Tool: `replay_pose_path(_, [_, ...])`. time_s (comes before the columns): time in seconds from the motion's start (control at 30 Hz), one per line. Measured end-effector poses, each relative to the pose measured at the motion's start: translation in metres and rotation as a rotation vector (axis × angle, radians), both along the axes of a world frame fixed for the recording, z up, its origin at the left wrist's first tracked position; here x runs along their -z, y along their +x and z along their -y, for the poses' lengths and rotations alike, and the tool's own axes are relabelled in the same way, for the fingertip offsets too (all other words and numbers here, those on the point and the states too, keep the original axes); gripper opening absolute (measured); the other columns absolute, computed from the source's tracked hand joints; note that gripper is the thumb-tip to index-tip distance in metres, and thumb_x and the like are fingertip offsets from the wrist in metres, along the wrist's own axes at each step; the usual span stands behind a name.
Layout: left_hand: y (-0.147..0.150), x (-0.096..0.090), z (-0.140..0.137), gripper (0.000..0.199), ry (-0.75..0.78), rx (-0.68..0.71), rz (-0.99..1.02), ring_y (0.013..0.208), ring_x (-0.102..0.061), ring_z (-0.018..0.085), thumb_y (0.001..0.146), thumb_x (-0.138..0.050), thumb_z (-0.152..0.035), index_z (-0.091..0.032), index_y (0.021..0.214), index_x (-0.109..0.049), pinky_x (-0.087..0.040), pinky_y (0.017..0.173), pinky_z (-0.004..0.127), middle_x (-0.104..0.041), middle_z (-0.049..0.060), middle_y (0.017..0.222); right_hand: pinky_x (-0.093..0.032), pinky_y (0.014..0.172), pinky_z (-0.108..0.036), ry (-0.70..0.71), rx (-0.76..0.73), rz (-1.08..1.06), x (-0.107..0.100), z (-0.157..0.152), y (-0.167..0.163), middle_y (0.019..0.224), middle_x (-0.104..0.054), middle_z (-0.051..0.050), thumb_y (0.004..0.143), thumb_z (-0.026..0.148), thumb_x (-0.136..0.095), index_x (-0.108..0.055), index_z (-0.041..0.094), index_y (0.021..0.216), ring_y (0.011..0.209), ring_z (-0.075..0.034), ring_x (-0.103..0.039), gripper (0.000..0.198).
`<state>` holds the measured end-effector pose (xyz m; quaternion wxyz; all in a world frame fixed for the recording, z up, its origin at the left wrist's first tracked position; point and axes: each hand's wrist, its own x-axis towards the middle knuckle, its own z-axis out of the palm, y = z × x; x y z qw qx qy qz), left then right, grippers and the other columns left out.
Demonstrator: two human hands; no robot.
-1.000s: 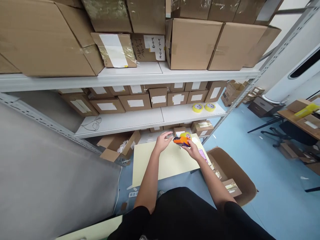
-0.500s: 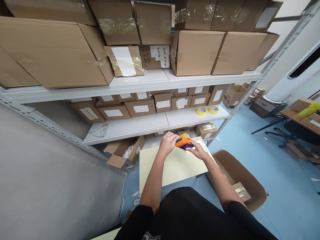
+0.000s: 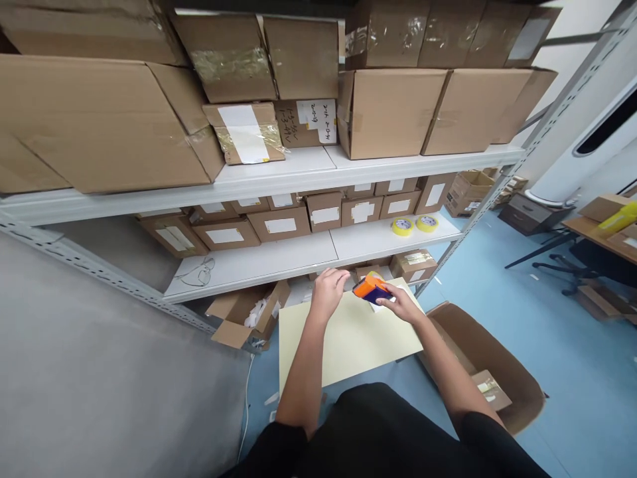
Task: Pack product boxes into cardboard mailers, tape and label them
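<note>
An orange and dark purple tape dispenser [image 3: 371, 289] is in my right hand [image 3: 399, 305], which grips its right end above the pale yellow board [image 3: 343, 345]. A bit of yellow shows behind the dispenser. To its left, my left hand [image 3: 329, 292] is held up with its fingers pinched together, apart from the dispenser. Whatever the pinch may hold is too small to make out. Under the dispenser a white piece [image 3: 381, 305] shows on the board.
Two yellow tape rolls [image 3: 402, 226] and a pair of glasses [image 3: 202, 272] lie on the middle shelf [image 3: 279, 259], before labelled boxes. An open carton [image 3: 249, 315] stands left of the board, a large open box [image 3: 517, 392] at right. Large cartons [image 3: 398, 113] fill the upper shelf.
My left hand has come away from the tape dispenser, slightly leftward, leaving a gap. The dispenser has tilted a little in my right hand. The whole view has shifted slightly.
</note>
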<state>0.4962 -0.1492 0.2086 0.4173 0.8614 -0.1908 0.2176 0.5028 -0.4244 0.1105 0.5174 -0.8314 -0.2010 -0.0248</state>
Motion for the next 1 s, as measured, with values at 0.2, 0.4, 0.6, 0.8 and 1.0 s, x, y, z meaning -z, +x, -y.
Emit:
replay_pose_path(0.2, [0.000,0.005,0.043,0.063,-0.168,-0.240,0.067,0.128,-0.065,0.030,0.103,-0.059,-0.050,-0.025,0.159,-0.047,-0.057,0.106,0.044,-0.049,0.016,0.162,-0.056,0.102,-0.050,0.024,0.193,0.181,0.014,0.006,0.044,0.122,-0.074,-0.016,0.094,0.059,-0.069,-0.072,0.022,0.123,0.115,-0.034,-0.069,0.047])
replay_pose_path(0.4, [0.018,0.008,0.061,0.062,-0.287,-0.385,0.095,0.114,-0.069,0.023,0.106,-0.052,-0.043,-0.026,0.164,-0.037,-0.062,0.093,0.035,-0.049,0.016,0.160,-0.049,0.114,-0.056,-0.042,0.239,0.275,0.023,0.046,0.121,0.132,-0.072,-0.020,0.094,0.060,-0.067,-0.071,0.019,0.131,0.129,-0.038,-0.064,0.055])
replay_pose_path(0.6, [0.034,0.023,0.078,0.048,-0.237,-0.458,-0.036,0.111,-0.070,0.022,0.103,-0.057,-0.039,-0.027,0.150,-0.056,-0.063,0.086,0.032,-0.061,0.013,0.145,-0.043,0.116,-0.057,-0.272,0.222,0.166,0.026,0.061,0.212,0.136,-0.070,-0.022,0.095,0.045,-0.067,-0.065,0.014,0.141,0.130,-0.041,-0.062,0.055])
replay_pose_path(0.8, [0.024,0.037,0.089,0.048,-0.184,-0.510,-0.134,0.111,-0.070,0.022,0.100,-0.059,-0.035,-0.027,0.147,-0.058,-0.063,0.084,0.034,-0.061,0.013,0.144,-0.042,0.109,-0.048,-0.583,0.167,0.088,0.022,0.046,0.272,0.126,-0.073,-0.021,0.094,0.025,-0.067,-0.069,0.012,0.128,0.123,-0.037,-0.062,0.037])
replay_pose_path(1.0, [0.015,0.036,0.095,0.042,-0.144,-0.555,-0.163,0.113,-0.070,0.023,0.101,-0.058,-0.035,-0.028,0.142,-0.063,-0.063,0.084,0.034,-0.064,0.011,0.140,-0.033,0.117,-0.054,-0.608,0.171,0.133,0.024,0.041,0.279,0.135,-0.069,-0.022,0.092,0.029,-0.068,-0.065,0.011,0.135,0.133,-0.039,-0.054,0.046])
